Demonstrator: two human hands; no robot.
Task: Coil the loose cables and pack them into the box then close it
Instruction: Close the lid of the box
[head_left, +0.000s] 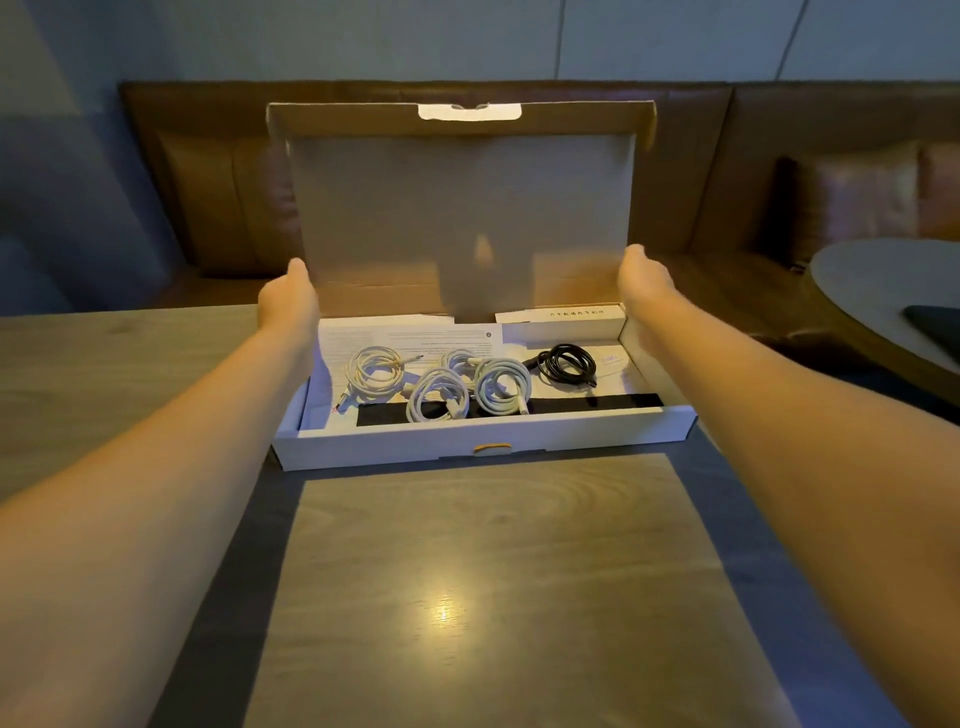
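Note:
A flat white cardboard box (483, 448) lies on the table with its lid (457, 208) standing upright. Inside lie several coiled white cables (501, 387) and one coiled black cable (567, 365) at the right. My left hand (288, 301) grips the lid's left edge, thumb in front, fingers hidden behind the lid. On the lid's right edge my right hand (641, 280) holds the same way, its fingers also hidden behind.
Printed paper sheets (410, 338) and a black strip (623, 402) lie in the box bottom. The wooden table (467, 597) stretches toward me. A brown leather bench (208, 197) runs behind, and a round table (883, 291) with a dark object stands at right.

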